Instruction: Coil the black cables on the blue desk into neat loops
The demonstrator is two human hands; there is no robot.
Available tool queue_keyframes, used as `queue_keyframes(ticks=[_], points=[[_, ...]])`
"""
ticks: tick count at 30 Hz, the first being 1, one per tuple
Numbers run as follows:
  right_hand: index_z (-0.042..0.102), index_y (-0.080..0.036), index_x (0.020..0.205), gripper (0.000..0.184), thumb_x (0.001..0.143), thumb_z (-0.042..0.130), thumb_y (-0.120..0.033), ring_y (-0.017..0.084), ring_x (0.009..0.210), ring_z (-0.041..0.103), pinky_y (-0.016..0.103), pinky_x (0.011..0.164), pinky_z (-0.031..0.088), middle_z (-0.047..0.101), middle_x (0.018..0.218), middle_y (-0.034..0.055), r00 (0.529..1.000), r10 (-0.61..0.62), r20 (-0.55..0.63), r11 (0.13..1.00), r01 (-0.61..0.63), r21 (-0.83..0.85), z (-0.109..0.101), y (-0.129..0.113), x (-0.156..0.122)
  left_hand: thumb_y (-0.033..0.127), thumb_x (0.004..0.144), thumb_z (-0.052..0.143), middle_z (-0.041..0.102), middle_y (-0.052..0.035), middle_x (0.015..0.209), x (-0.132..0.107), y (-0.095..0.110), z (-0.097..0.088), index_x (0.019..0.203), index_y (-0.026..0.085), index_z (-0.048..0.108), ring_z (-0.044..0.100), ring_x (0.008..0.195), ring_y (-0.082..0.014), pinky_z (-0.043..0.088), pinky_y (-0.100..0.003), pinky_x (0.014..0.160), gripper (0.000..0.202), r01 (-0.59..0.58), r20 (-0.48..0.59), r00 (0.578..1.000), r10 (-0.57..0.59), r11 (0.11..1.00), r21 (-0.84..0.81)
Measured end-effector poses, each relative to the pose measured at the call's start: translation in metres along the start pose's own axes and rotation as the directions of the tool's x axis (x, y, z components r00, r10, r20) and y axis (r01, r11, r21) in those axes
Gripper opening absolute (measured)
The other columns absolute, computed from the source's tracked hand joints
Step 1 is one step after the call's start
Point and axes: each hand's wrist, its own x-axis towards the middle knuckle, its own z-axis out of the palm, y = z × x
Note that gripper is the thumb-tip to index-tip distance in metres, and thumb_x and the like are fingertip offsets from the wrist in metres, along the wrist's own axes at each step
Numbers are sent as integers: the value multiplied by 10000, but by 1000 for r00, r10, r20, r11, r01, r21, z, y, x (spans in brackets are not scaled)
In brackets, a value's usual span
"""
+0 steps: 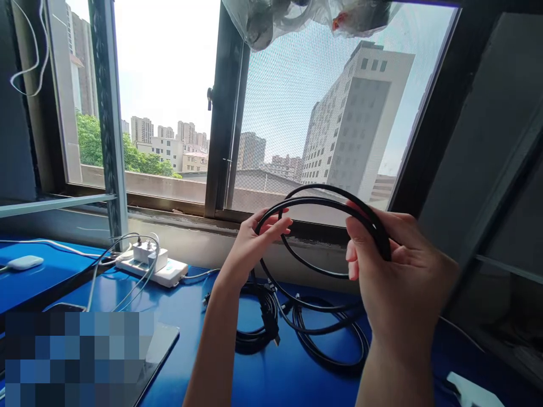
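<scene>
Loops of a black cable (316,200) hang in the air between my two hands, in front of the window. My right hand (394,265) is closed around bunched strands of it, thumb on the near side. My left hand (258,234) loosely holds the left side of the loops, with a strand passing through the crook of its thumb. Lower turns of the cable droop over the blue table (190,345). Beneath lie two coiled black cables, one on the left (250,342) with a plug end showing and one on the right (314,359).
A white power strip (165,274) with plugged-in adapters stands on the table at left. Near it lies a dark flat device (163,345), partly covered by a blurred patch. A metal post (111,141) rises before the window. A white object (475,390) lies at lower right.
</scene>
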Motion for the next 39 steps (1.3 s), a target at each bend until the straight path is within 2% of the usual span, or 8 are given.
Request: queue_keyframes(ticks=[5,11,15,18,23,29,33,39], points=[[739,-245,890,159,766,721,-343,52,447,455,193,322,337,557,747,-13,999,-31,-16,1000,31,3,4,1,-2,356,806,595,720,-10,804,0,0,-4,859,206,689,686,792,-183,540,-289,747,185,56,44,997,-56,998,-8],[714,-258,1022,282,752,721,-337,39,403,455,192,332,388,611,789,-20,993,32,110,997,-40,64,7,5,0,451,815,567,674,-36,735,3,-4,-10,653,211,626,668,780,-198,524,-328,791,295,20,-15,1000,-19,997,74],[687,-251,1083,426,696,745,-420,85,489,553,220,409,486,627,812,-7,969,106,224,994,-106,-14,6,11,5,527,771,593,467,-3,498,4,-9,-17,540,241,484,605,623,-212,488,-344,630,383,9,-90,996,-1,996,84],[642,-238,1174,597,640,764,-475,144,605,630,270,496,544,656,856,23,934,149,324,987,-121,-104,6,13,6,566,741,610,337,30,460,5,-13,-20,560,256,444,518,526,-184,423,-328,548,396,11,-186,983,5,996,89],[645,-211,1159,563,696,706,-525,126,524,599,264,496,521,651,726,2,891,190,413,982,-172,-83,12,7,2,645,756,543,389,16,508,4,-14,-20,694,255,535,480,526,-171,407,-326,528,395,20,-262,965,6,995,96],[678,-230,1115,533,706,699,-571,54,254,286,192,294,268,335,358,-119,880,284,380,937,-339,83,7,0,-1,570,777,561,318,40,453,0,-9,-5,585,243,432,395,427,-122,370,-290,462,400,46,-201,979,-30,996,72],[714,-228,1047,458,676,747,-495,28,278,218,172,266,152,408,407,-96,906,281,317,933,-335,130,1,-7,0,429,808,539,332,37,384,7,-19,11,453,227,327,389,380,-97,381,-260,460,461,60,-115,992,-55,997,43],[761,-212,932,299,712,724,-412,32,307,241,179,278,157,383,405,-80,974,221,41,973,-223,59,5,-13,-4,318,854,484,536,-7,426,15,-39,28,498,175,500,538,391,-131,409,-233,457,384,291,93,944,-316,932,216]])
